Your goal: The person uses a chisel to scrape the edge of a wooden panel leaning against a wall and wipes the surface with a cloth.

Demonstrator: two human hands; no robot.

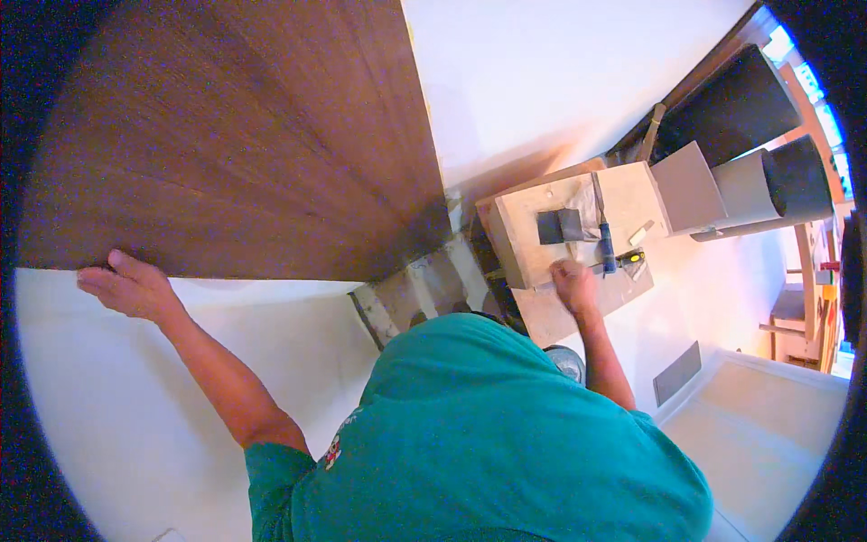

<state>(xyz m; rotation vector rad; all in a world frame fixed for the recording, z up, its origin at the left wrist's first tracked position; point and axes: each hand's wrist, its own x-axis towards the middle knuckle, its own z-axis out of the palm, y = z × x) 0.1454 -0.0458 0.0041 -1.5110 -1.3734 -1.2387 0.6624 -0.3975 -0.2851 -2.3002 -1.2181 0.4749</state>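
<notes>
At the lower edge of a large dark brown wood-grain panel (pixel 271 154), my left hand (pixel 131 287) has its fingers stretched out and the thumb apart, touching the edge. My right hand (pixel 574 287) is over the near edge of a tan box-shaped stand (pixel 528 235), its fingers curled in. Whether anything is between them is hidden. Beside it lie a screwdriver (pixel 630 258) with a black and yellow handle and a long tool (pixel 607 246) with a dark blue grip. A black square piece (pixel 551 227) and a small pale piece (pixel 642 233) rest on the same top.
Behind the stand rises a white wall (pixel 560 81). Grey and black curved sheets (pixel 750 185) lean at the right. A flat grey piece (pixel 677 372) is on the pale floor at lower right. Between panel and stand lies a dusty, streaked strip (pixel 424 289).
</notes>
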